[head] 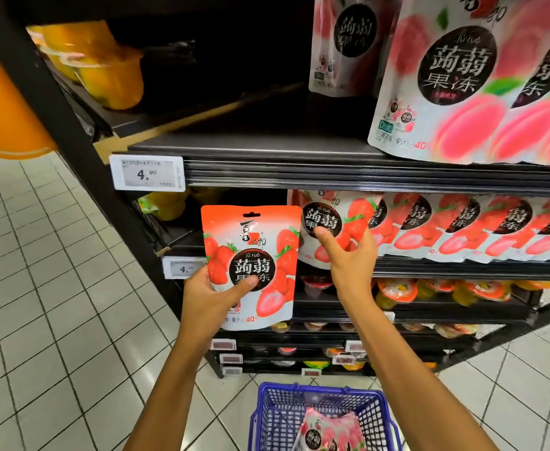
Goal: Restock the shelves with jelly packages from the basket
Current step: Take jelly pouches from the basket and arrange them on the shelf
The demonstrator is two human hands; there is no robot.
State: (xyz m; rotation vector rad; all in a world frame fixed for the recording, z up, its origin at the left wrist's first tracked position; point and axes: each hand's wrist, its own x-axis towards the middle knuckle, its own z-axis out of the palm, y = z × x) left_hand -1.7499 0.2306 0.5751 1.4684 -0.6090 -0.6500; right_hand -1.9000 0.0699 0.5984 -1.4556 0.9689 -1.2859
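Note:
My left hand (213, 296) holds a red strawberry jelly pouch (254, 242) upright in front of the middle shelf (462, 271), thumb across its face. My right hand (348, 255) rests its fingers on the leftmost pouch of the strawberry row (332, 219) standing on that shelf. More strawberry pouches (482, 222) line the shelf to the right. Pink peach jelly pouches (462, 76) stand on the upper shelf (299, 164). Below me a blue wire basket (286, 415) holds pink jelly pouches (329, 431).
The upper shelf's left part is bare and dark. Yellow jelly cups (104, 63) sit at far left. Price tags (146, 172) hang on the shelf edges. Lower shelves carry small jelly cups (397, 289). White tiled floor (55, 288) spreads to the left.

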